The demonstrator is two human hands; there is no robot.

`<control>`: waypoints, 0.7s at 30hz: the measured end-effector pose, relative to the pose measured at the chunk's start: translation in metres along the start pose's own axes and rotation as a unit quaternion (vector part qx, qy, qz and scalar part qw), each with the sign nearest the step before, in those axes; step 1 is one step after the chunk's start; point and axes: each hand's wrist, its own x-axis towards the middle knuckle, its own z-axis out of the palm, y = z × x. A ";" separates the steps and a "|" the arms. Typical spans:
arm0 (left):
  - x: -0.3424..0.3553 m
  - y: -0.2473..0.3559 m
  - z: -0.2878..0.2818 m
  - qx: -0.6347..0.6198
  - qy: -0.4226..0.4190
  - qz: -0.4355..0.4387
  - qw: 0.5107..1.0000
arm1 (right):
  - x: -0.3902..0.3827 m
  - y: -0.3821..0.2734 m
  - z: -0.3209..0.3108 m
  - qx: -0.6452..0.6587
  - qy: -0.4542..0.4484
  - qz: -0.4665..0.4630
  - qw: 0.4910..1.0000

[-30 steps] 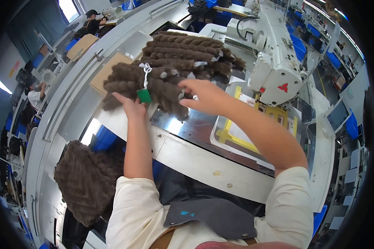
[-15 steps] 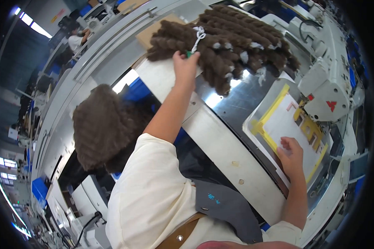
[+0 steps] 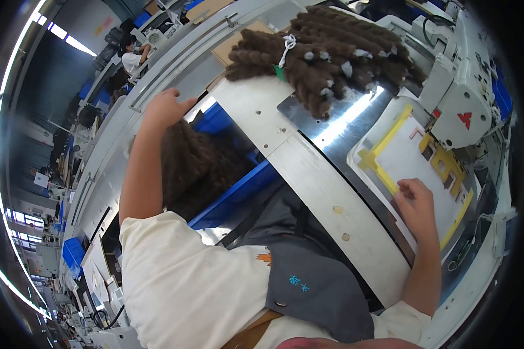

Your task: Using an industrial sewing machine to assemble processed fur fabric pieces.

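My left hand [image 3: 170, 109] is raised at the left, over the rail side of the bench. Its thumb sticks out from the fingers, and nothing shows in it. Just below that hand, a dark brown fluffy pile [image 3: 198, 163] lies against a blue bin [image 3: 239, 195], partly hidden by my forearm. Over a white sheet with yellow tape edging [image 3: 393, 142], my right hand [image 3: 416, 203] hovers or rests with loosely bent fingers and holds nothing visible. A bundle of brown fluffy strips [image 3: 320, 58], tied with white cord [image 3: 287, 46], lies at the far side.
A white machine head [image 3: 463, 110] stands at the right beside yellow template pieces [image 3: 442, 163] on the sheet. A shiny metal plate [image 3: 337, 125] borders the pale bench strip [image 3: 314, 186]. Farther off at upper left, another person [image 3: 133, 58] sits among equipment.
My left hand has let go of the green tag by the tied bundle and swung left and nearer, over the fluffy pile. My right hand stays over the sheet.
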 end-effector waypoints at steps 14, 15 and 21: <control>0.034 -0.177 0.082 -0.221 -0.106 0.022 0.969 | 0.005 0.001 0.006 -0.017 0.001 0.025 1.000; 0.036 -0.184 0.085 -0.222 -0.108 0.018 0.969 | 0.007 0.000 0.006 -0.018 -0.003 0.025 1.000; 0.027 -0.208 0.074 -0.119 -0.139 -0.089 0.979 | 0.001 -0.001 0.001 -0.012 0.010 0.041 0.999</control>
